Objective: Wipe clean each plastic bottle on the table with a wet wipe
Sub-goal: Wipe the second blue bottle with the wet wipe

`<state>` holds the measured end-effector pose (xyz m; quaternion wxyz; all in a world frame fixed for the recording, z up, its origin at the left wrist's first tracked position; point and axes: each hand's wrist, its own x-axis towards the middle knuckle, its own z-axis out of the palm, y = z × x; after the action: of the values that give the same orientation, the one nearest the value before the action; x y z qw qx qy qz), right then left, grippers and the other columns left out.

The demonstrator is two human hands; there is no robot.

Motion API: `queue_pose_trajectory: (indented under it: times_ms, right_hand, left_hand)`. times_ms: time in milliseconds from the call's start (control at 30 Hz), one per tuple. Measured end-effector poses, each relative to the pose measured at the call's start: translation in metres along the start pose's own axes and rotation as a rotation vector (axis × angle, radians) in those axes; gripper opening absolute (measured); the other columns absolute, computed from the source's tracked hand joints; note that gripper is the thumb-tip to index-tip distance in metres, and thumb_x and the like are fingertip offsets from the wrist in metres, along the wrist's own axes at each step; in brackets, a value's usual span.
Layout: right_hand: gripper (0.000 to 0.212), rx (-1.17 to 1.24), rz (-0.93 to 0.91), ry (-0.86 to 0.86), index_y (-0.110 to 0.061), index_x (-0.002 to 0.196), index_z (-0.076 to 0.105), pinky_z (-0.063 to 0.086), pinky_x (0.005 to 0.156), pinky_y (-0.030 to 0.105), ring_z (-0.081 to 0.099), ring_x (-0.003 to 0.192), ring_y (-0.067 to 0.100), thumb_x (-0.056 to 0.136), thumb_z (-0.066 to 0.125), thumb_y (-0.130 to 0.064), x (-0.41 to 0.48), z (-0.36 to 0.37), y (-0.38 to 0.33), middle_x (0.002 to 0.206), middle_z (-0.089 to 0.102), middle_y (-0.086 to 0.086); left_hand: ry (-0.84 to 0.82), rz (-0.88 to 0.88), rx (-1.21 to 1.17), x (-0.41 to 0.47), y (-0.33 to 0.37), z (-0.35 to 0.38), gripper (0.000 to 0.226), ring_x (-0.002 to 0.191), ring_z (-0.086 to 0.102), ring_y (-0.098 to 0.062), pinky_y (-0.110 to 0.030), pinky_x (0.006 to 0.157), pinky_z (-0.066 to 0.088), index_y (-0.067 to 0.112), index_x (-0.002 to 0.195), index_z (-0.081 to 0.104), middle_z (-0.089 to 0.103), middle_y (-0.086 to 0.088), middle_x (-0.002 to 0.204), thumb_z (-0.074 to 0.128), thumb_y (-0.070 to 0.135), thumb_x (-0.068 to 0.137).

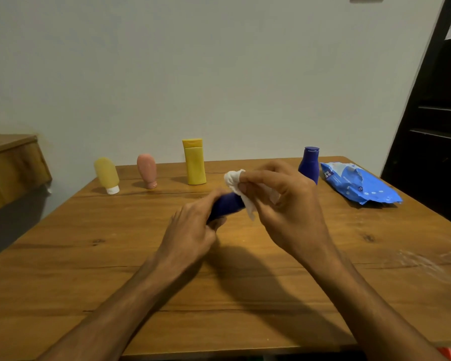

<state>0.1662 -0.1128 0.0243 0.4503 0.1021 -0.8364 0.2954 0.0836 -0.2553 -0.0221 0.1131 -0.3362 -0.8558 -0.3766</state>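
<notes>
My left hand (193, 225) grips a dark blue bottle (228, 204) above the middle of the wooden table (89, 269); most of the bottle is hidden by my fingers. My right hand (284, 201) pinches a crumpled white wet wipe (235, 179) against the bottle's far end. Along the back edge stand a pale yellow bottle (106, 175) on its white cap, a pink bottle (147, 170) on its cap, a tall yellow bottle (194, 161), and a second dark blue bottle (309, 164) partly behind my right hand.
A blue wet wipe pack (359, 185) lies at the back right of the table. A wooden cabinet (11, 168) stands off the table's left side, and a dark shelf unit (432, 126) stands at the right. A wall is behind the table.
</notes>
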Motion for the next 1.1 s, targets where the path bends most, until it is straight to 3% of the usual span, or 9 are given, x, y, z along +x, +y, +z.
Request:
queue_pose_trajectory:
  times_ms: [167, 267, 400, 500, 633, 733, 867, 1000, 1100]
  right_hand:
    - [0.017, -0.002, -0.021, -0.167, -0.018, 0.104, 0.066, 0.051, 0.074, 0.038, 0.051, 0.097, 0.015, 0.088, 0.061, -0.014, -0.001, 0.000, -0.001, 0.103, 0.053, -0.001]
    - [0.016, -0.125, -0.091, -0.230, -0.023, 0.099, 0.064, 0.048, 0.075, 0.040, 0.046, 0.099, 0.014, 0.086, 0.060, -0.013, -0.002, 0.000, 0.000, 0.106, 0.050, -0.003]
    - [0.016, -0.153, -0.047, -0.153, -0.019, 0.097, 0.065, 0.045, 0.076, 0.033, 0.049, 0.090, 0.011, 0.087, 0.052, -0.019, 0.000, -0.002, 0.004, 0.099, 0.053, -0.003]
    - [0.013, -0.022, 0.073, -0.037, -0.016, 0.098, 0.066, 0.046, 0.074, 0.019, 0.055, 0.087, 0.007, 0.089, 0.057, -0.013, 0.003, -0.003, 0.007, 0.096, 0.055, -0.003]
    - [0.017, 0.100, 0.214, 0.152, -0.021, 0.103, 0.069, 0.045, 0.074, 0.011, 0.057, 0.090, -0.002, 0.088, 0.063, -0.016, 0.006, -0.005, 0.011, 0.095, 0.062, -0.010]
    - [0.019, 0.095, 0.214, 0.083, -0.020, 0.105, 0.068, 0.048, 0.073, 0.012, 0.057, 0.091, -0.002, 0.086, 0.065, -0.020, 0.005, -0.003, 0.006, 0.098, 0.063, -0.010]
    - [0.019, 0.008, 0.063, -0.066, -0.016, 0.101, 0.070, 0.049, 0.071, 0.018, 0.057, 0.090, 0.008, 0.082, 0.069, -0.016, 0.001, -0.003, -0.003, 0.098, 0.061, -0.002]
    - [0.018, -0.077, 0.094, -0.020, -0.017, 0.100, 0.071, 0.046, 0.070, 0.017, 0.057, 0.085, 0.006, 0.082, 0.070, -0.017, 0.003, -0.005, 0.000, 0.095, 0.063, -0.003]
    - [0.020, -0.070, 0.093, -0.020, -0.016, 0.101, 0.070, 0.046, 0.069, 0.016, 0.056, 0.086, 0.006, 0.081, 0.070, -0.016, 0.002, -0.003, -0.002, 0.097, 0.063, -0.001]
  left_hand:
    - [-0.005, -0.022, 0.050, 0.003, -0.001, 0.000, 0.054, 0.111, 0.056, -0.013, -0.044, 0.101, 0.047, 0.028, 0.138, 0.047, 0.063, 0.000, 0.122, 0.065, 0.010, 0.091]
    - [-0.016, -0.017, 0.070, 0.003, -0.001, -0.001, 0.054, 0.116, 0.058, -0.018, -0.047, 0.101, 0.048, 0.028, 0.138, 0.047, 0.063, -0.002, 0.124, 0.066, 0.012, 0.090]
    - [-0.030, -0.009, 0.058, 0.003, 0.002, 0.000, 0.058, 0.113, 0.057, -0.015, -0.048, 0.101, 0.047, 0.033, 0.140, 0.044, 0.062, 0.000, 0.124, 0.063, 0.008, 0.091]
    - [-0.030, -0.015, 0.006, 0.004, 0.001, 0.000, 0.058, 0.108, 0.058, -0.014, -0.049, 0.098, 0.049, 0.032, 0.136, 0.047, 0.062, 0.001, 0.120, 0.065, 0.004, 0.088]
    - [0.016, -0.032, -0.076, 0.007, -0.002, -0.002, 0.059, 0.104, 0.061, -0.015, -0.048, 0.094, 0.052, 0.036, 0.131, 0.049, 0.065, 0.001, 0.116, 0.070, 0.004, 0.086]
    - [0.009, -0.045, -0.093, 0.007, -0.003, 0.000, 0.056, 0.106, 0.059, -0.012, -0.044, 0.096, 0.051, 0.033, 0.132, 0.048, 0.065, -0.001, 0.120, 0.070, 0.009, 0.087]
    - [0.014, -0.094, -0.129, 0.007, -0.002, 0.001, 0.058, 0.112, 0.056, -0.011, -0.041, 0.099, 0.048, 0.030, 0.134, 0.047, 0.062, -0.003, 0.126, 0.070, 0.007, 0.086]
    - [-0.007, -0.084, -0.141, 0.005, -0.001, 0.003, 0.057, 0.108, 0.060, -0.013, -0.047, 0.095, 0.053, 0.030, 0.133, 0.049, 0.064, 0.000, 0.119, 0.068, 0.005, 0.086]
    - [-0.033, -0.109, -0.142, 0.002, 0.000, 0.003, 0.062, 0.112, 0.057, -0.010, -0.044, 0.099, 0.051, 0.033, 0.135, 0.046, 0.061, 0.002, 0.125, 0.066, 0.000, 0.086]
